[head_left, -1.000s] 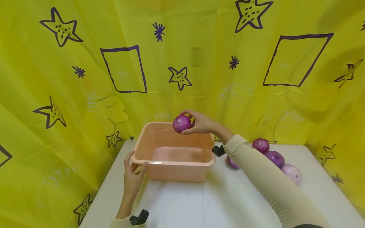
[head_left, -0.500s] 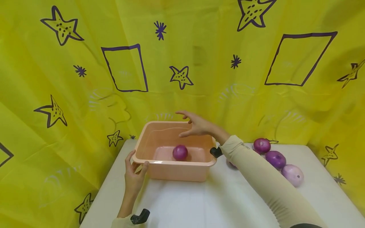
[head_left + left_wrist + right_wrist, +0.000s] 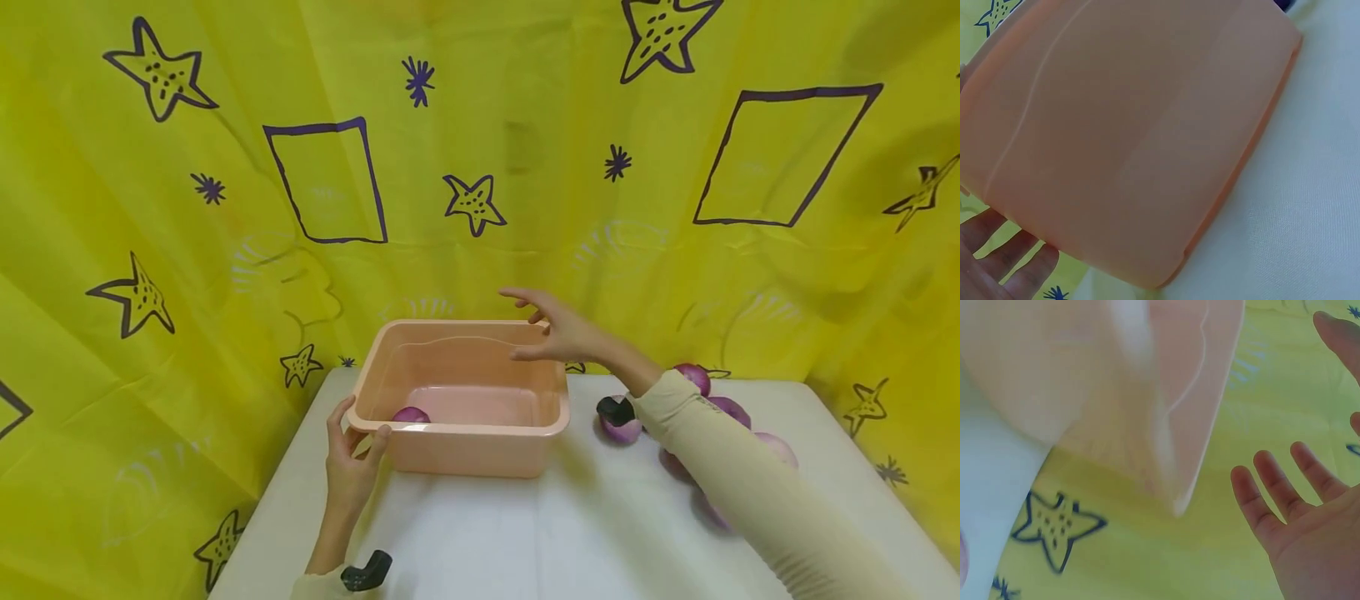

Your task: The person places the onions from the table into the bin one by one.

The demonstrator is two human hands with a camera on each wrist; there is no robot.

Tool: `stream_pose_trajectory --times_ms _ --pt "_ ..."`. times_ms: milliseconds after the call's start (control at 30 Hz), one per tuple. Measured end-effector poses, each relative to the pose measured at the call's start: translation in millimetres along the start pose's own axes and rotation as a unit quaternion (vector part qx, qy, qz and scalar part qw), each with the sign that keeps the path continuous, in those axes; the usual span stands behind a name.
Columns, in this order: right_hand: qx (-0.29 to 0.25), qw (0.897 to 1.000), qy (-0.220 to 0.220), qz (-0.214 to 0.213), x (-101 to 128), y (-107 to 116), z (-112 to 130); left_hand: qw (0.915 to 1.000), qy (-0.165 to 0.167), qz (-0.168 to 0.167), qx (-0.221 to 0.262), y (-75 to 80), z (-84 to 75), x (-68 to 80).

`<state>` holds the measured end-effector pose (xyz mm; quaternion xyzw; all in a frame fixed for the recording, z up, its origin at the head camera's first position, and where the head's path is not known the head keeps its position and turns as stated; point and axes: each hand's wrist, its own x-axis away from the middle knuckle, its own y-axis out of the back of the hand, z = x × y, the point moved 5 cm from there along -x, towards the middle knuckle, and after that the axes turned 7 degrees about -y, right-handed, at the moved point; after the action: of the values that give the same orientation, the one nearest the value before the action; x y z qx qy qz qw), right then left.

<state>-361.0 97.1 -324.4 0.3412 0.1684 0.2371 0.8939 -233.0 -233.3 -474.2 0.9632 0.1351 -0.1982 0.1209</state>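
A peach plastic basin [image 3: 465, 452] stands on the white table. One purple onion [image 3: 411, 415] lies inside it near the front left, its lower part hidden by the front rim. My left hand [image 3: 350, 475] holds the rim at the front left corner, thumb at the front and fingers along the left side. In the left wrist view, several of its fingertips [image 3: 1035, 269] are against the basin wall. Above the basin's right rear rim hovers my right hand [image 3: 564, 332], holding nothing, thumb and fingers spread apart. The right wrist view also shows those fingers [image 3: 1275, 481] apart.
Several onions lie on the table [image 3: 465, 533] to the basin's right. A pale purple one [image 3: 621, 430] is nearest it; a dark one [image 3: 693, 377] sits farther back. The right sleeve [image 3: 720, 475] partly covers the others. A yellow curtain [image 3: 480, 275] hangs behind.
My right hand has let the onion drop into the basin and moved rightward. The onion has rolled to the basin's front left. My left hand has stayed at the rim.
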Motion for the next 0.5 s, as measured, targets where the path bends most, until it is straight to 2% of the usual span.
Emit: stream_pose_trajectory --times_ms 200,500 --pt "0.033 0.999 0.013 -0.035 49 27 -23 1.0000 0.004 0.008 -0.002 -1.6 -0.5 -0.2" --pt "0.077 0.995 -0.018 -0.056 139 48 -67 0.9999 -0.007 0.006 0.005 -1.2 -3.4 1.3"
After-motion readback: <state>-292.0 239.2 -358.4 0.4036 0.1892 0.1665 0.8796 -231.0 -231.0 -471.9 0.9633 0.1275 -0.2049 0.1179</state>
